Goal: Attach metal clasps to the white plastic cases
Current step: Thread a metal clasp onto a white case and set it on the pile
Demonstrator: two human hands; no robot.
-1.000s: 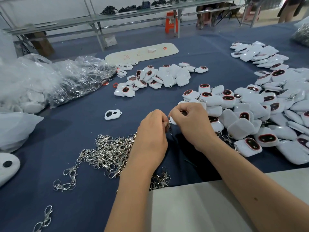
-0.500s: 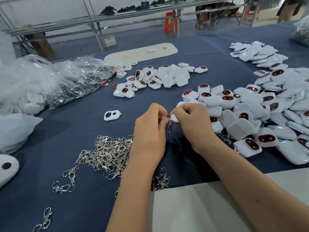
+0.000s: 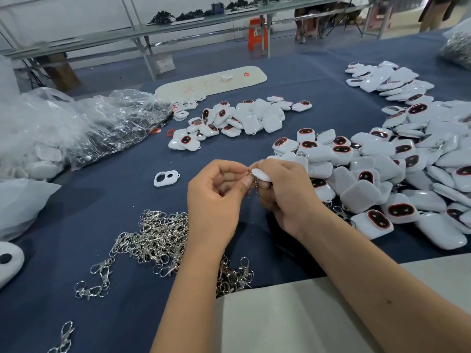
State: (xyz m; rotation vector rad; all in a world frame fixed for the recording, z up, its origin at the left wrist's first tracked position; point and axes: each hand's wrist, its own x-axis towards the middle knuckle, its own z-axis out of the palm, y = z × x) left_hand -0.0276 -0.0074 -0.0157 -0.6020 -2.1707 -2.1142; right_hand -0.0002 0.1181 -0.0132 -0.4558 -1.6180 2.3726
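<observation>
Blue cloth point(image 3: 107, 200) covers a wide worktable, with metal racks and an orange stool point(image 3: 258, 34) on the floor behind it. Largest on the cloth is the heap of white cases point(image 3: 397, 164) at the right, many showing a dark oval window ringed in red, lying at all angles. A smaller cluster of cases point(image 3: 237, 121) sits farther back near the centre, and a crumpled clear plastic bag point(image 3: 102, 123) lies at the left. A pale oblong board point(image 3: 211, 81) lies beyond the cluster. Near the front edge, a tangled pile of metal clasps point(image 3: 158, 240) spreads beside and under the left forearm. One empty white frame point(image 3: 166, 178) lies alone on the cloth, left of the hands.

Both hands are raised just above the cloth, between the clasp pile and the big heap. The right hand point(image 3: 288, 197) curls its fingers around one white case point(image 3: 260, 175), whose long axis runs roughly left to right, its narrow end pointing toward the left hand. The left hand point(image 3: 216, 197) pinches thumb and forefinger at that end, on a small metal clasp point(image 3: 254, 180) that hangs downward between the two hands.
</observation>
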